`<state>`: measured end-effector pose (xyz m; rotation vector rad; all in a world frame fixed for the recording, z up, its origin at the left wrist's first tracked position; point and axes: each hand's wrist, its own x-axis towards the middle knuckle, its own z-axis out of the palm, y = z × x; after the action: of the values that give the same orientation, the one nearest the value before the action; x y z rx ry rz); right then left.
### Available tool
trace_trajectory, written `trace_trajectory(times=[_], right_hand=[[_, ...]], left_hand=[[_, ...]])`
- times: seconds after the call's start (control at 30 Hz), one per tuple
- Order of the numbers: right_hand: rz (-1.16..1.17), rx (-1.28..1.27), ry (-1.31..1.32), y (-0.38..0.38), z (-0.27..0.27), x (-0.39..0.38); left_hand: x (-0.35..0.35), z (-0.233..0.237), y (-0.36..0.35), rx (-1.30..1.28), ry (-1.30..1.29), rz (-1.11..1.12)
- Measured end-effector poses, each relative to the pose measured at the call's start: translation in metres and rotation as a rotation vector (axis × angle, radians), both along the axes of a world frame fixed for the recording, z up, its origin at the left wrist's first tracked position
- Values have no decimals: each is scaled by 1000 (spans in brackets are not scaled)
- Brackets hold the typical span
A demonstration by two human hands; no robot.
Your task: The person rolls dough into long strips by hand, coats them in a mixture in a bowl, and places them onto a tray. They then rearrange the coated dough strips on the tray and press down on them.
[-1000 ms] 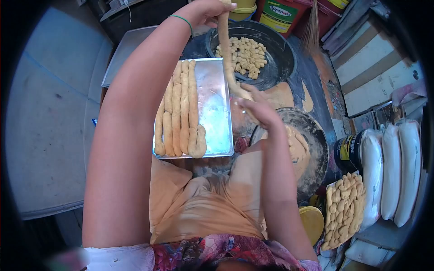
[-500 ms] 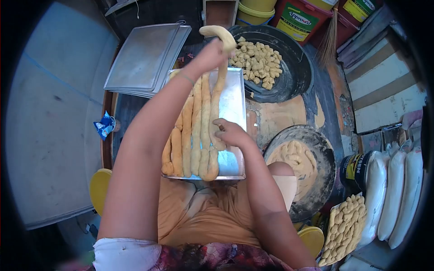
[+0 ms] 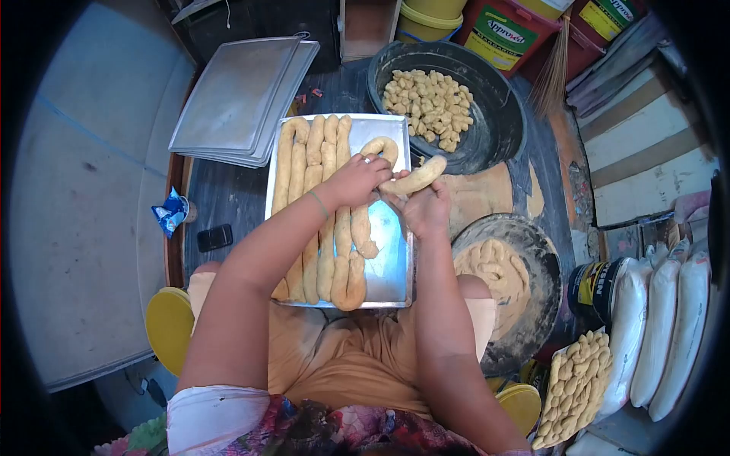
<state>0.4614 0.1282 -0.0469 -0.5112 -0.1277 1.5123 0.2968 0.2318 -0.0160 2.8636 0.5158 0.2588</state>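
Observation:
A metal tray (image 3: pixel 391 281) lies in front of me, with long dough ropes (image 3: pixel 326 220) side by side on its left and middle. One dough rope (image 3: pixel 417 179) is in my hands; it bends round at the top of the tray, and its free end sticks out past the right edge. My left hand (image 3: pixel 357 180) is closed on this rope above the tray. Just right of it, my right hand (image 3: pixel 427 207) grips the same rope from below, near the tray's right edge. Some fingertips are hidden where the hands meet.
A black basin (image 3: pixel 502 140) with small dough pieces stands behind the tray; another basin (image 3: pixel 544 304) with flour and dough is at right. Stacked trays (image 3: pixel 232 99), a phone (image 3: pixel 215 238) and a blue packet (image 3: pixel 172 212) are at left. Dough pieces cover a board (image 3: pixel 576 387) at lower right.
My left hand has come down from the tray's far edge with the rope's end. The right hand has lifted off the tray, moved right and taken hold of the rope too.

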Motion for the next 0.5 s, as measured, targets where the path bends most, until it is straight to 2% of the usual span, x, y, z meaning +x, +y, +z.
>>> trace_trajectory(times=[0.13,0.27,0.33,0.4,0.5], right_hand=[[-41,139,133,-6,56,1],[2,50,-73,-9,66,18],[81,16,-119,-13,66,25],[156,-68,-123,-17,50,41],[272,-256,-582,-12,24,35]], left_hand=[[15,-2,16,-70,-55,131],[38,-11,41,-103,-9,333],[45,2,45,-192,33,462],[51,-14,66,-200,20,556],[50,-20,82,-233,-93,784]])
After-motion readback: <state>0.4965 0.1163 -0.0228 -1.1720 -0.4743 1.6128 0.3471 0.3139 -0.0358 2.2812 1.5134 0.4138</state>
